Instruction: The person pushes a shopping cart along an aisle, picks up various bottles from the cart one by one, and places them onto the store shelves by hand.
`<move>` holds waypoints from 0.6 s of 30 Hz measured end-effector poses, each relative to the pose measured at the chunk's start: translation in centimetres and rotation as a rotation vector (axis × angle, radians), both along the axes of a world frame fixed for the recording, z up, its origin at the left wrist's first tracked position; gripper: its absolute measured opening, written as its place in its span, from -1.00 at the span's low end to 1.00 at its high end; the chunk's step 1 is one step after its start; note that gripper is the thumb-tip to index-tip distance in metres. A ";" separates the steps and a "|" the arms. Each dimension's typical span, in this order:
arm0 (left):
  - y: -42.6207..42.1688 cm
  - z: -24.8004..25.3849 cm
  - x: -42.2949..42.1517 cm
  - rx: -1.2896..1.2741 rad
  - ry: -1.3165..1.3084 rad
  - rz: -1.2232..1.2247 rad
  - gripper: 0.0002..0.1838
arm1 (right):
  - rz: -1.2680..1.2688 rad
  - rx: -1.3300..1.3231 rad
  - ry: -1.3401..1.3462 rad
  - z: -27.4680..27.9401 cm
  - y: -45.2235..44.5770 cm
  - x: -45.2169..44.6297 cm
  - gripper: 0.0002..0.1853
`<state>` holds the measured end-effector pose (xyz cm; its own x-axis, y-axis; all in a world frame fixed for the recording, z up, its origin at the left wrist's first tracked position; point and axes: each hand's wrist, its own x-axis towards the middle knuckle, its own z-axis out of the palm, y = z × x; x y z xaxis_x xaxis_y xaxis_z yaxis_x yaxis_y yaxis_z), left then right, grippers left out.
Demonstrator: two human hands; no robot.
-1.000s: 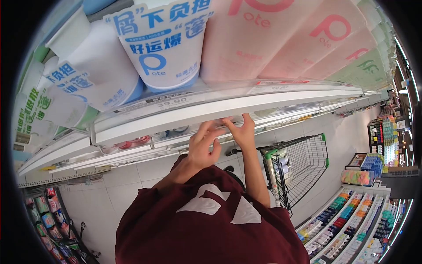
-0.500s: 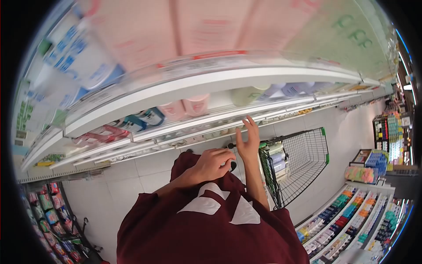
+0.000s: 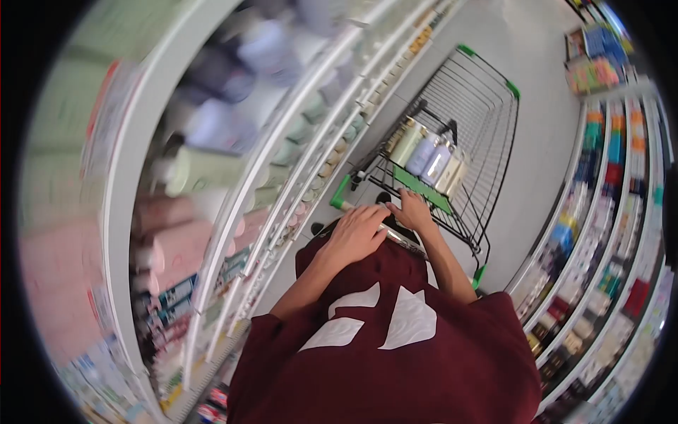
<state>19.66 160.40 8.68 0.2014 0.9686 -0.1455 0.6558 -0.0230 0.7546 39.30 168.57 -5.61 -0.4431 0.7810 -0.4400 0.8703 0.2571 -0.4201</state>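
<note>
My left hand (image 3: 359, 230) lies over the left part of the cart's handle (image 3: 402, 239), palm down, its fingers close together. Just right of it, my right hand (image 3: 414, 210) is at the handle with its fingers partly spread, nearly touching the left one. Whether either hand grips the bar cannot be made out. Beyond the handle stands the wire shopping cart (image 3: 486, 131) with green corners. Several bottles stand in its near part, among them a pale green bottle (image 3: 407, 143), a lilac bottle (image 3: 424, 153) and a cream bottle (image 3: 453, 173).
Tall shelves (image 3: 127, 184) with pink, green and lilac bottles run along the left, blurred close to the camera. More shelves (image 3: 590, 219) packed with small goods line the right. A display of bright packages (image 3: 595, 74) stands at the upper right. Grey tiled floor lies between.
The view has swung right, away from the shelf front, and the cart is now straight ahead. Both hands have left the shelf edge and come down to the cart's handle.
</note>
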 end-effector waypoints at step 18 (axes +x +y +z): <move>16.2 -18.5 7.5 -0.879 0.484 -0.267 -0.25 | -0.106 -0.575 0.171 -14.2 6.3 8.3 -0.07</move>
